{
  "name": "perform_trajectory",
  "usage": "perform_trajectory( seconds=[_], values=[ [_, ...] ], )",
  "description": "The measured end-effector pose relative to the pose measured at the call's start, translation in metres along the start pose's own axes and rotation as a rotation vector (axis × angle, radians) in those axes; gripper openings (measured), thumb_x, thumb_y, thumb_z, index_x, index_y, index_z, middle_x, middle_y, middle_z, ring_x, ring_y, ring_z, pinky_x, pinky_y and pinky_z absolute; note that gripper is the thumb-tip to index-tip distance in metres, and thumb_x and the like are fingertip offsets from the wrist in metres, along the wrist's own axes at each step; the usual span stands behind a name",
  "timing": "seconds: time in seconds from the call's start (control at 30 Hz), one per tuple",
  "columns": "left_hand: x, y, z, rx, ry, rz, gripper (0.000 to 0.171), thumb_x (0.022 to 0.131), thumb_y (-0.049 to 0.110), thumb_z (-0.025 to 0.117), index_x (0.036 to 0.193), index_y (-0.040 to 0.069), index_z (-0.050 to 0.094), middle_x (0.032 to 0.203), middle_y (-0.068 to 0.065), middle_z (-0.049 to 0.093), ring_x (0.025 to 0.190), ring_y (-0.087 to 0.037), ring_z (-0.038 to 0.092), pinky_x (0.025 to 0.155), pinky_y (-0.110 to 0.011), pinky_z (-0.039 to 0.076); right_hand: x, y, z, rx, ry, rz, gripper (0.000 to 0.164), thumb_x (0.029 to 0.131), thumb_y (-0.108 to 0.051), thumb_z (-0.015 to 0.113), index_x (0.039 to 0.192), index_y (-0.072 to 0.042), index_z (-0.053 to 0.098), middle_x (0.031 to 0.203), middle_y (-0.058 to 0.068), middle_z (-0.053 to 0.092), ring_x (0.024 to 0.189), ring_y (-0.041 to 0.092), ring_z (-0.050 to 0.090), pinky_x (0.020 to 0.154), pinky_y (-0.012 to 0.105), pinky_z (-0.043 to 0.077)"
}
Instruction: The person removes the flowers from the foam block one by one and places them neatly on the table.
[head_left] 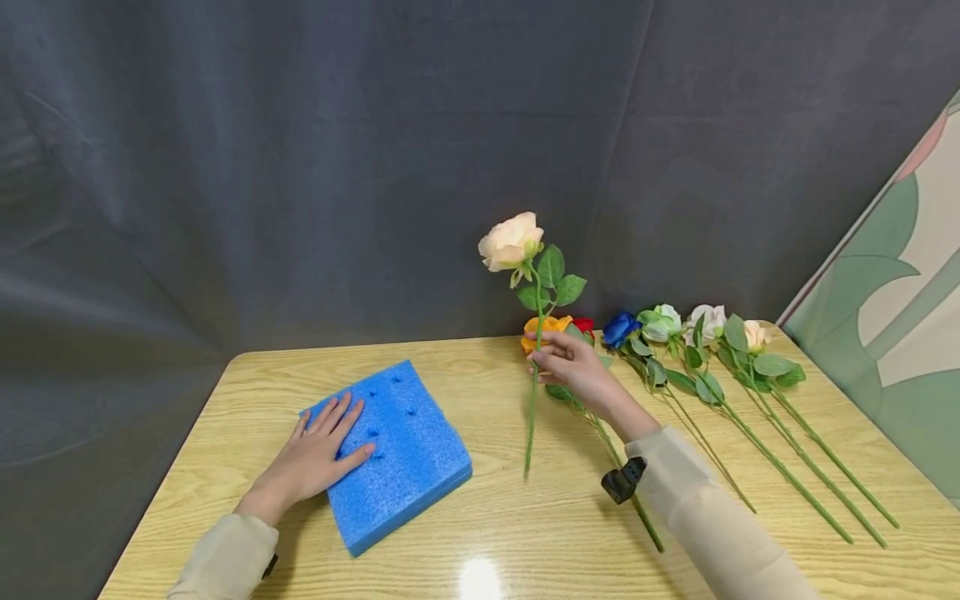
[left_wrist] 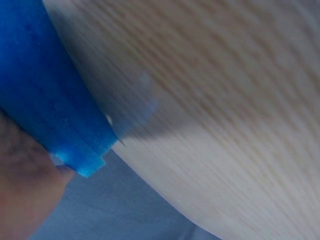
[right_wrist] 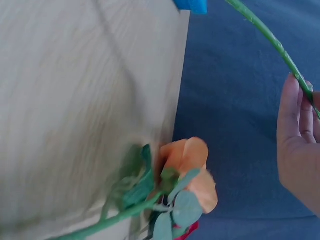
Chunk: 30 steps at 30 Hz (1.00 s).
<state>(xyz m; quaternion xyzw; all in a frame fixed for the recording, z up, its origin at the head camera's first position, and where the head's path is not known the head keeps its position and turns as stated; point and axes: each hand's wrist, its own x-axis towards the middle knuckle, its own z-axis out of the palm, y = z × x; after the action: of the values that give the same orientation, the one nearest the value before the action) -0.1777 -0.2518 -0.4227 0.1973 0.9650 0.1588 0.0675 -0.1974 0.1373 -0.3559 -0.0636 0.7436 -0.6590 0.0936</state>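
Note:
My right hand [head_left: 573,369] pinches the green stem of a cream artificial rose [head_left: 512,242], held upright above the table with its bloom at the top. In the right wrist view the stem [right_wrist: 272,40] runs up and left from the fingertips. My left hand [head_left: 313,454] lies with spread fingers on a blue foam block [head_left: 408,467], whose top shows several small holes. The left wrist view shows the block's side [left_wrist: 55,95] and part of that hand [left_wrist: 25,185]. Just behind the right hand lies an orange flower [head_left: 534,333], also seen in the right wrist view.
A red flower [head_left: 583,325] lies beside the orange one. Farther right on the wooden table [head_left: 255,400] are a blue rose [head_left: 621,329], a green-white flower [head_left: 660,322], a whitish flower [head_left: 707,323] and a peach one [head_left: 756,335]. A dark curtain [head_left: 375,183] hangs behind.

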Motion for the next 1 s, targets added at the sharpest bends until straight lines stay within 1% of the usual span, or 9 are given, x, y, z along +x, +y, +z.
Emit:
perform_trajectory(
  seconds=[0.03,0.17,0.37,0.5,0.63,0.73,0.8,0.93,1.0],
  values=[
    [0.0,0.0,0.0,0.001,-0.001,-0.001,0.079,0.094,0.061,0.042,0.153,0.013,0.022,0.161,-0.015,0.015,0.148,-0.039,0.013,0.116,-0.065,0.004,-0.002,0.002,-0.002,-0.008,-0.005,0.012,0.046,0.099,-0.012,0.049,0.142,0.002,0.038,0.091,-0.013,0.063,0.084,0.002,0.064,0.082,0.027,0.056],
    [0.0,-0.001,0.001,0.001,-0.004,-0.003,0.079,0.094,0.061,0.042,0.153,0.013,0.022,0.161,-0.014,0.015,0.148,-0.039,0.012,0.116,-0.065,0.004,-0.009,0.008,-0.008,-0.037,-0.023,0.053,0.046,0.1,-0.012,0.049,0.142,0.002,0.038,0.092,-0.012,0.063,0.087,0.005,0.065,0.085,0.029,0.056],
    [0.0,0.0,0.002,-0.003,-0.008,-0.001,0.078,0.094,0.061,0.041,0.153,0.013,0.022,0.161,-0.014,0.014,0.148,-0.039,0.012,0.116,-0.065,0.004,-0.018,0.019,-0.015,-0.085,-0.049,0.087,0.05,0.1,-0.012,0.049,0.144,0.007,0.033,0.097,-0.007,0.064,0.091,0.005,0.065,0.088,0.031,0.056],
    [0.0,0.001,0.001,-0.008,-0.008,-0.002,0.078,0.094,0.06,0.042,0.153,0.014,0.022,0.161,-0.014,0.014,0.148,-0.039,0.012,0.116,-0.064,0.004,-0.022,0.024,-0.017,-0.084,-0.064,0.114,0.051,0.099,-0.011,0.049,0.144,0.008,0.033,0.099,-0.003,0.064,0.09,0.004,0.064,0.087,0.029,0.056],
    [0.0,0.001,0.0,-0.005,-0.007,-0.003,0.078,0.094,0.061,0.042,0.153,0.014,0.022,0.161,-0.014,0.014,0.148,-0.039,0.012,0.116,-0.065,0.004,-0.025,0.03,-0.019,-0.085,-0.082,0.131,0.05,0.099,-0.011,0.05,0.143,0.009,0.035,0.096,-0.003,0.063,0.091,0.007,0.064,0.085,0.027,0.056],
    [-0.001,0.001,0.0,-0.002,-0.006,-0.004,0.078,0.094,0.061,0.041,0.153,0.014,0.022,0.161,-0.014,0.015,0.148,-0.039,0.012,0.116,-0.065,0.004,-0.026,0.035,-0.02,-0.07,-0.092,0.144,0.051,0.099,-0.01,0.05,0.143,0.009,0.034,0.095,-0.004,0.063,0.091,0.008,0.065,0.085,0.029,0.056],
    [-0.001,0.002,0.0,-0.005,-0.006,-0.004,0.078,0.094,0.061,0.041,0.153,0.014,0.022,0.161,-0.014,0.015,0.148,-0.039,0.012,0.116,-0.064,0.004,-0.027,0.038,-0.02,-0.055,-0.096,0.153,0.052,0.098,-0.01,0.051,0.143,0.01,0.033,0.099,-0.002,0.064,0.091,0.008,0.065,0.083,0.027,0.056],
    [-0.001,0.001,0.0,-0.008,-0.004,-0.004,0.078,0.094,0.061,0.041,0.153,0.014,0.022,0.161,-0.014,0.015,0.148,-0.039,0.012,0.116,-0.065,0.004,-0.027,0.043,-0.02,-0.032,-0.103,0.171,0.052,0.098,-0.009,0.052,0.142,0.011,0.033,0.109,0.007,0.064,0.091,0.009,0.065,0.081,0.025,0.056],
    [-0.001,0.001,0.0,-0.009,-0.004,-0.003,0.078,0.094,0.061,0.041,0.153,0.014,0.022,0.161,-0.014,0.014,0.148,-0.039,0.012,0.116,-0.065,0.004,-0.027,0.044,-0.02,-0.024,-0.115,0.175,0.052,0.098,-0.008,0.051,0.142,0.013,0.032,0.112,0.009,0.063,0.091,0.009,0.066,0.08,0.023,0.056]
  ],
)
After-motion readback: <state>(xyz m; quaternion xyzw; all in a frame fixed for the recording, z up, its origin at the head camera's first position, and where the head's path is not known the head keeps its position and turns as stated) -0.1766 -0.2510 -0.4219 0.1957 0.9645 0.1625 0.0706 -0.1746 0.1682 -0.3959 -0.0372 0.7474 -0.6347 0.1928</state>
